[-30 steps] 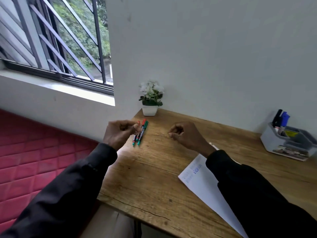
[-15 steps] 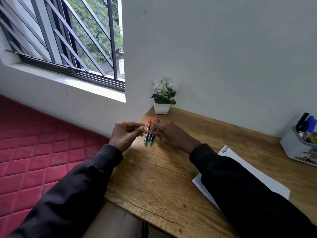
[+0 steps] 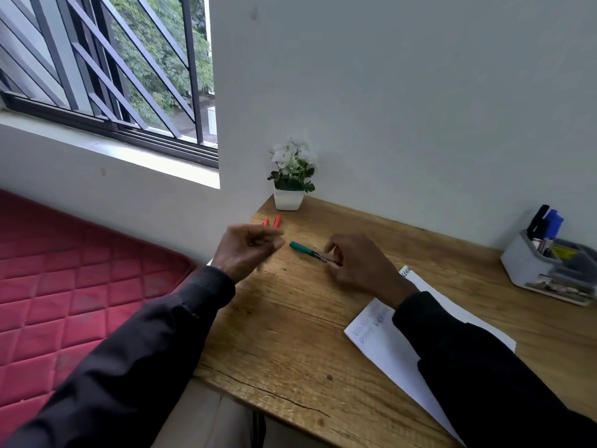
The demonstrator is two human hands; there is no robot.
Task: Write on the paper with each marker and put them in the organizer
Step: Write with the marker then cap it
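My right hand [image 3: 358,265] pinches a green-capped marker [image 3: 303,249] by its barrel, the cap pointing left just above the wooden desk [image 3: 284,334]. My left hand [image 3: 245,250] holds two red-capped markers [image 3: 273,222], whose caps stick up behind the fingers. The white paper [image 3: 381,344] lies on the desk to the right, partly under my right sleeve, with blue writing near its left corner. The grey organizer [image 3: 546,270] stands at the far right against the wall and holds a black and a blue marker.
A small white pot with white flowers [image 3: 290,176] stands at the desk's back left corner against the wall. A red quilted mattress [image 3: 64,286] lies below the desk's left edge. A barred window [image 3: 106,66] is at upper left.
My right hand has drawn the green marker out of the bundle and moved it to the right. My left hand keeps the two red ones. The view has shifted.
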